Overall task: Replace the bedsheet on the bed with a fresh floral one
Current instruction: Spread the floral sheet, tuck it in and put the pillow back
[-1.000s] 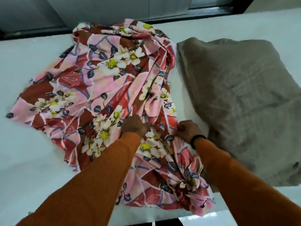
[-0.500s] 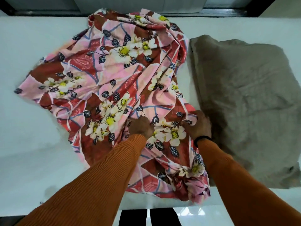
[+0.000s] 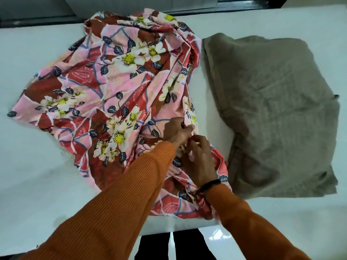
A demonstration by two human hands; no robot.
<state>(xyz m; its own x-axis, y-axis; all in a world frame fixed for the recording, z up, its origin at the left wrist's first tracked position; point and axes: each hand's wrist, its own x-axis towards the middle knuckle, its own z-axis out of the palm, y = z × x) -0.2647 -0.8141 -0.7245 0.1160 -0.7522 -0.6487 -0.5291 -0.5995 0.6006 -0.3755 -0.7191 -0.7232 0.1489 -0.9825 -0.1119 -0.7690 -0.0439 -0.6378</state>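
Observation:
A pink and red floral bedsheet [image 3: 112, 87] lies bunched and half spread over the middle of the bare white mattress [image 3: 37, 166]. My left hand [image 3: 176, 132] pinches a fold of the floral sheet near its right edge. Right below it, my right hand [image 3: 199, 158] curls its fingers round the same gathered cloth. The two hands nearly touch. Both arms wear orange sleeves, and a dark band circles the right wrist.
A grey-brown sheet [image 3: 272, 113] lies crumpled on the right part of the mattress, beside the floral one. A dark frame [image 3: 37, 18] runs along the far edge. The mattress's near edge and glossy floor [image 3: 216, 237] show below my arms.
My hands were spread apart on the sheet; they have come together at its right edge and gathered a fold. The cloth under them has bunched up.

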